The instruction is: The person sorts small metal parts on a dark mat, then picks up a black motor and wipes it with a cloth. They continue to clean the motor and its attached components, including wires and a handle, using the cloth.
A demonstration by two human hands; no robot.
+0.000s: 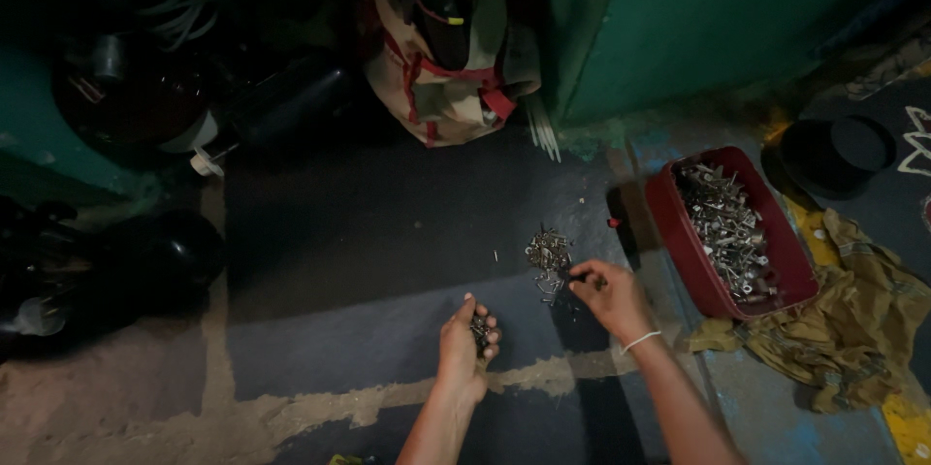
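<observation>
My left hand is cupped low over the dark floor, its fingers closed around a small bunch of metal screws. My right hand reaches to the edge of a little pile of loose screws and bolts on the floor, pinching one small piece between thumb and fingertips. A thin white band circles the right wrist. To the right of that hand stands a red rectangular box filled with several more metal fasteners.
A yellow-brown cloth lies crumpled right of the red box. A dark round lid sits at the far right. A beige bag with red straps leans against a green wall. Dark pots and vessels crowd the left.
</observation>
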